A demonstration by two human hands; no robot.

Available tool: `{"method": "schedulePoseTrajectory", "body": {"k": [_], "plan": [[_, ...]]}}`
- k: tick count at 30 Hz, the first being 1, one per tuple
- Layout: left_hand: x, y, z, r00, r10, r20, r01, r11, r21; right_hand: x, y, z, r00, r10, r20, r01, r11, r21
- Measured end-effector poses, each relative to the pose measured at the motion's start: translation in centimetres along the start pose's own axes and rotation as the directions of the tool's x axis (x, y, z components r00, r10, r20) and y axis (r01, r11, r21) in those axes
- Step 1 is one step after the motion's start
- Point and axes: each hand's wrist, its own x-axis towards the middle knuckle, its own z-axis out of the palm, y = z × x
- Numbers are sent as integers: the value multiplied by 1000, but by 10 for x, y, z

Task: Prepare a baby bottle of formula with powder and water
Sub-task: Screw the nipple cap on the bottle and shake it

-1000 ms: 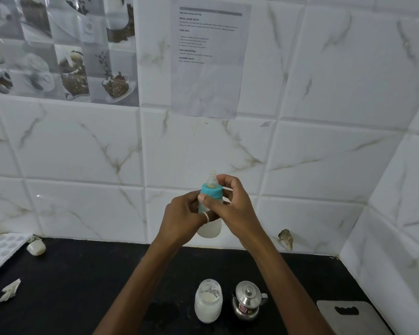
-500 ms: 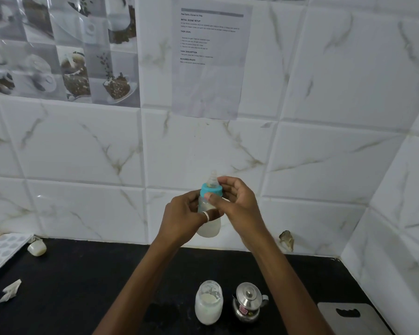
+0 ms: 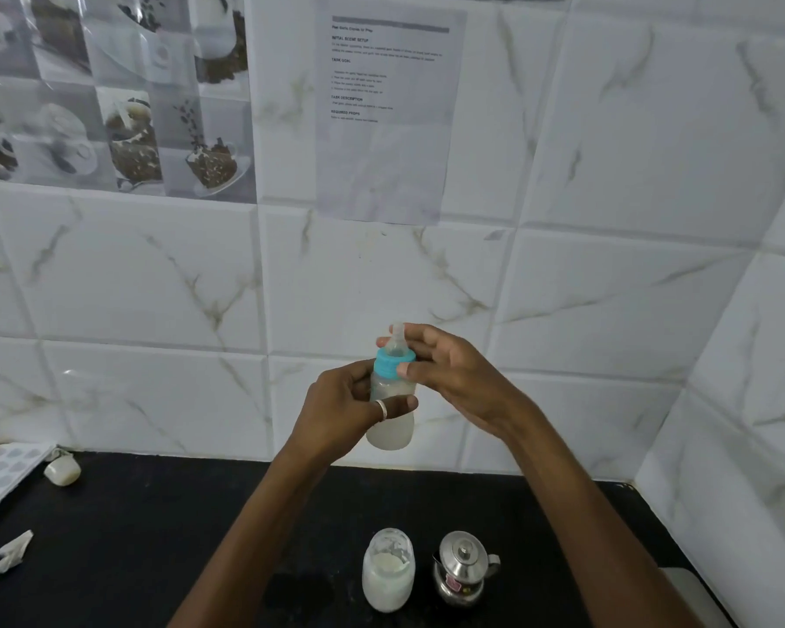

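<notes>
Since the earlier frames the right hand [image 3: 454, 378] has shifted its hold on the teal collar [image 3: 393, 362], the thumb now pressed against the collar's right side and the fingers curled round behind the clear teat [image 3: 397, 339]; the bottle [image 3: 390, 414] sits at much the same height before the wall as it did a second ago.

Both hands hold the bottle upright in the air, above the black counter [image 3: 155, 537] and in front of the marble-veined tiles [image 3: 155, 287]. The left hand [image 3: 345, 410] is wrapped round the bottle's middle, its thumb lying across the front, a ring [image 3: 381, 410] on that thumb. The right hand is closed lightly on the collar and teat, fingers partly spread. A cloudy white liquid fills the lower part of the bottle.

Below, on the counter between the forearms, stands an open jar [image 3: 388, 568] of white powder. Just beside it on the right stands a small steel pot [image 3: 463, 566] with a knobbed lid. Far left lie a white dimpled tray [image 3: 1, 473], a small pale lump [image 3: 62, 471] near it, and a crumpled scrap of paper [image 3: 12, 550] nearer the edge. A printed sheet [image 3: 388, 115] is stuck on the wall above the hands, its text too small to read, beside a panel of coffee-cup pictures [image 3: 109, 88].
</notes>
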Motion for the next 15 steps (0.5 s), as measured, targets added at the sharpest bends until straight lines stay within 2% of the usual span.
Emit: {"method": "schedulePoseTrajectory", "body": {"k": [2, 4, 7, 9, 11, 13, 15], "plan": [[0, 1, 2, 1000, -1, 5, 1, 1000, -1, 1, -5, -3, 999, -26, 21, 27, 999, -25], [1, 1, 3, 1000, 8, -4, -8, 1000, 12, -1, -6, -1, 999, -44, -18, 44, 999, -1], [0, 0, 5, 999, 21, -38, -20, 1000, 24, -4, 0, 18, 973, -18, -232, 30, 998, 49], [-1, 0, 6, 997, 23, -69, -20, 999, 50, -5, 5, 39, 912, -16, -409, 13, 1000, -10], [-2, -1, 8, 997, 9, -82, -5, 999, 49, -9, 6, 54, 860, -54, -507, -3, 994, -111], [-2, -1, 7, 998, -5, -64, 7, 999, 34, -10, 5, 54, 875, -51, -481, -24, 989, -149], [-3, -2, 4, 999, -6, -31, 6, 1000, 15, -11, 5, 43, 935, -1, -355, -38, 994, -103]]}}
